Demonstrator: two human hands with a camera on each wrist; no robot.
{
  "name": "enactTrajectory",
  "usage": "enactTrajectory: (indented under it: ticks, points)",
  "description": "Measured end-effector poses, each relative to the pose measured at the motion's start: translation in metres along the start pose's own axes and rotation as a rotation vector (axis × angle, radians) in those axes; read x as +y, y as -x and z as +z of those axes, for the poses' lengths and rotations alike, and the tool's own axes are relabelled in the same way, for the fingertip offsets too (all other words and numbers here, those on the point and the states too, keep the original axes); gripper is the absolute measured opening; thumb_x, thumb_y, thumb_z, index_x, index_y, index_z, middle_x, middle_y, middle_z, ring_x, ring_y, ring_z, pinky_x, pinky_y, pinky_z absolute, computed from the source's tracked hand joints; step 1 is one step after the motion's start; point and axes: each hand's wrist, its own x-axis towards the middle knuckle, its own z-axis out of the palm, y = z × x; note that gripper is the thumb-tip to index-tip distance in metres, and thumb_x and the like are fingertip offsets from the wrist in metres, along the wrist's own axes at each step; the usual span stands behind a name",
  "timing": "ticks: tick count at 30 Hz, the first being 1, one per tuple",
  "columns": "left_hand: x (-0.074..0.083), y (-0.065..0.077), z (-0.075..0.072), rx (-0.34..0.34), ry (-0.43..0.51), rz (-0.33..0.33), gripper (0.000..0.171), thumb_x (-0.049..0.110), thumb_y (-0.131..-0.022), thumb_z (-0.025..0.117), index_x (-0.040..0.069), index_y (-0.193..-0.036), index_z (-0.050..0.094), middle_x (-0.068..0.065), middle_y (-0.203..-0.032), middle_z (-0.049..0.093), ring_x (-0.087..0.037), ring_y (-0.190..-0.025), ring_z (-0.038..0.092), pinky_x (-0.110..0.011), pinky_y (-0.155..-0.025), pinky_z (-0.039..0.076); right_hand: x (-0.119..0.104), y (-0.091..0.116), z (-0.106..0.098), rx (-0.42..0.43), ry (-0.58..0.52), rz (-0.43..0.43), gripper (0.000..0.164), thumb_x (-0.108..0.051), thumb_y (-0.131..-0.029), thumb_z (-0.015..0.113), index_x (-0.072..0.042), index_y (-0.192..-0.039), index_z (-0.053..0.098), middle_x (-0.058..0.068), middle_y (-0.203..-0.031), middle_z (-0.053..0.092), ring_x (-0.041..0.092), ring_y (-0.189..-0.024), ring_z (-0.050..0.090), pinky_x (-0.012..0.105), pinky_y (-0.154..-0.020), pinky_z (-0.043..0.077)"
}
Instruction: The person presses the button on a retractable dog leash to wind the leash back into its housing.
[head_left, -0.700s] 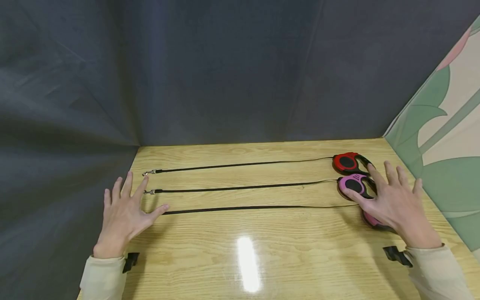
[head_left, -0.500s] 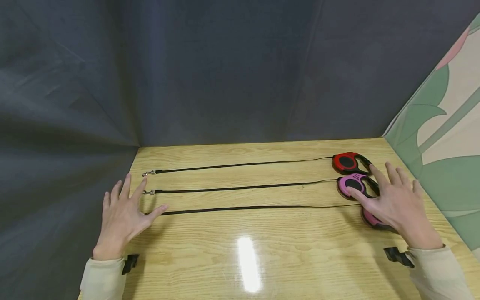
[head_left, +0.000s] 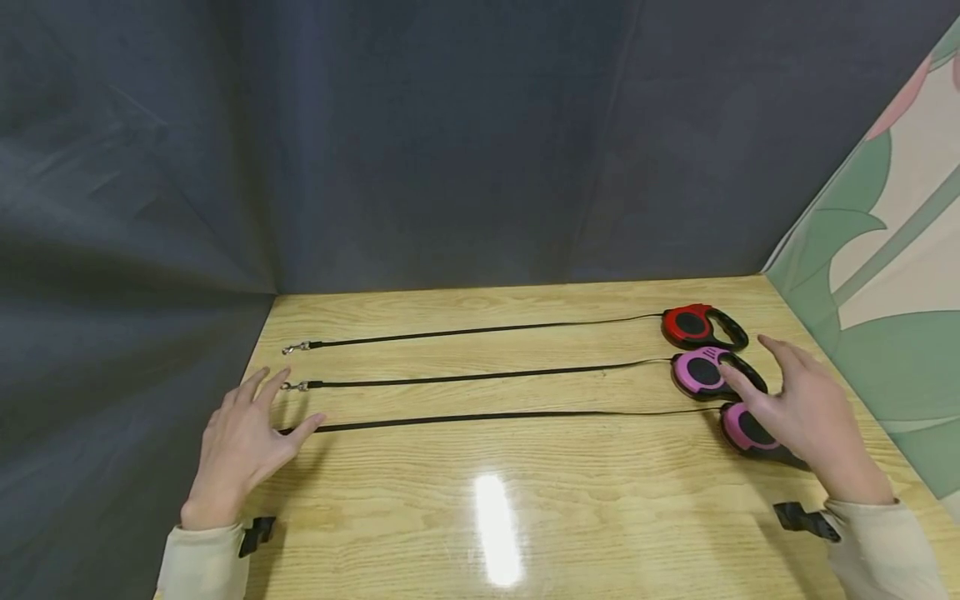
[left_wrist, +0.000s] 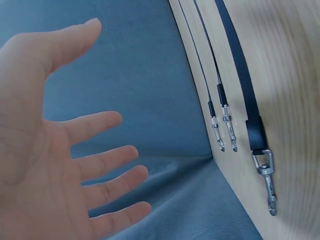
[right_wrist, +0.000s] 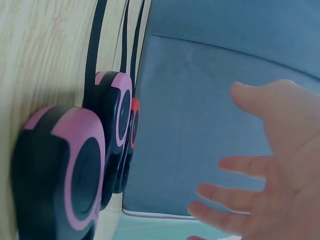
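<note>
Three retractable dog leashes lie stretched side by side across the table. At the right are their casings: a red one [head_left: 688,325] at the back, a pink-purple one [head_left: 701,371] in the middle and a pink one [head_left: 746,429] nearest, partly behind my right hand [head_left: 813,417]. That hand hovers above the nearest casings, fingers spread, holding nothing. Over the clip ends at the left is my left hand [head_left: 243,442], fingers apart and nothing in it. The left wrist view shows the nearest leash's metal clip [left_wrist: 267,182] and black strap [left_wrist: 240,65] lying on the wood.
A light wood table [head_left: 390,517] carries the leashes, with a glare spot near its front. Dark cloth [head_left: 450,167] rises behind it and at the left [head_left: 112,333]. A leaf-patterned panel [head_left: 900,283] borders the right side.
My left hand has drawn slightly back and down. The right hand has shifted right, its fingers bunching closer in view, uncovering more of the casings. The leashes stay put.
</note>
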Motion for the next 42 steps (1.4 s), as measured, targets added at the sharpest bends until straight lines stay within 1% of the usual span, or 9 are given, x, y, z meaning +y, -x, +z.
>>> enactTrajectory:
  ticks: [6,9,12,14,18,21,26,34,42]
  points:
    - [-0.003,0.003,0.003,-0.016,0.017,-0.017,0.085,0.064,-0.092,0.074,0.007,-0.152,0.056,-0.033,-0.155,0.049,-0.059,-0.129,0.051,-0.075,-0.088,0.046,0.008,0.004,-0.002,-0.001,-0.039,0.028,0.084,-0.048,-0.106,0.063,0.007,-0.162,0.033,0.045,-0.154,0.041,0.067,-0.134,0.041,0.078,-0.100,0.034]
    - [-0.005,0.004,0.005,-0.027,0.024,-0.029,0.082,0.063,-0.094,0.072,0.007,-0.152,0.056,-0.033,-0.154,0.049,-0.058,-0.128,0.052,-0.075,-0.088,0.046,0.014,0.007,-0.004,0.011,-0.040,0.057,0.083,-0.048,-0.106,0.062,0.008,-0.161,0.036,0.046,-0.148,0.047,0.057,-0.110,0.061,0.070,-0.088,0.044]
    - [-0.006,0.005,0.006,-0.035,0.031,-0.043,0.080,0.061,-0.095,0.072,0.006,-0.151,0.056,-0.032,-0.154,0.050,-0.057,-0.127,0.052,-0.075,-0.087,0.046,0.020,0.010,-0.006,0.029,-0.040,0.075,0.081,-0.047,-0.105,0.064,0.008,-0.159,0.040,0.047,-0.141,0.052,0.044,-0.082,0.067,0.058,-0.073,0.046]
    - [-0.007,0.006,0.007,-0.037,0.033,-0.049,0.079,0.060,-0.095,0.073,0.006,-0.150,0.057,-0.031,-0.153,0.052,-0.057,-0.126,0.053,-0.075,-0.087,0.046,0.024,0.011,-0.007,0.038,-0.037,0.085,0.079,-0.046,-0.105,0.064,0.008,-0.157,0.042,0.046,-0.139,0.054,0.043,-0.076,0.068,0.053,-0.068,0.045]
    - [-0.011,0.008,0.011,-0.043,0.036,-0.061,0.077,0.058,-0.096,0.074,0.005,-0.150,0.058,-0.031,-0.151,0.054,-0.057,-0.125,0.055,-0.074,-0.087,0.047,0.030,0.015,-0.007,0.030,-0.042,0.098,0.078,-0.045,-0.106,0.063,0.010,-0.157,0.041,0.045,-0.140,0.054,0.059,-0.094,0.066,0.061,-0.073,0.045]
    - [-0.014,0.009,0.013,-0.059,0.045,-0.079,0.078,0.059,-0.096,0.073,0.006,-0.151,0.057,-0.031,-0.152,0.053,-0.057,-0.126,0.054,-0.073,-0.087,0.048,0.034,0.015,-0.006,0.034,-0.038,0.098,0.075,-0.044,-0.106,0.061,0.009,-0.156,0.042,0.044,-0.141,0.055,0.061,-0.101,0.064,0.060,-0.073,0.044]
    - [-0.022,0.014,0.010,-0.099,0.051,-0.130,0.079,0.061,-0.098,0.070,0.006,-0.153,0.055,-0.033,-0.153,0.051,-0.059,-0.127,0.052,-0.075,-0.086,0.046,0.038,0.013,0.002,0.056,-0.049,0.058,0.064,-0.037,-0.108,0.058,0.009,-0.152,0.048,0.043,-0.136,0.059,0.061,-0.101,0.064,0.052,-0.071,0.044]
    - [-0.027,0.014,0.013,-0.150,0.075,-0.135,0.079,0.061,-0.098,0.068,0.004,-0.151,0.056,-0.036,-0.152,0.051,-0.062,-0.126,0.053,-0.075,-0.086,0.048,0.051,0.016,0.004,0.043,-0.047,0.074,0.062,-0.035,-0.109,0.058,0.008,-0.153,0.047,0.044,-0.135,0.058,0.064,-0.105,0.061,0.064,-0.077,0.045]
    - [-0.032,0.013,0.015,-0.229,0.077,-0.149,0.081,0.063,-0.099,0.066,0.004,-0.153,0.054,-0.035,-0.151,0.052,-0.060,-0.127,0.055,-0.073,-0.089,0.049,0.063,0.020,0.004,0.036,-0.015,0.069,0.059,-0.032,-0.108,0.061,0.011,-0.147,0.051,0.044,-0.132,0.060,0.063,-0.104,0.062,0.063,-0.076,0.047]
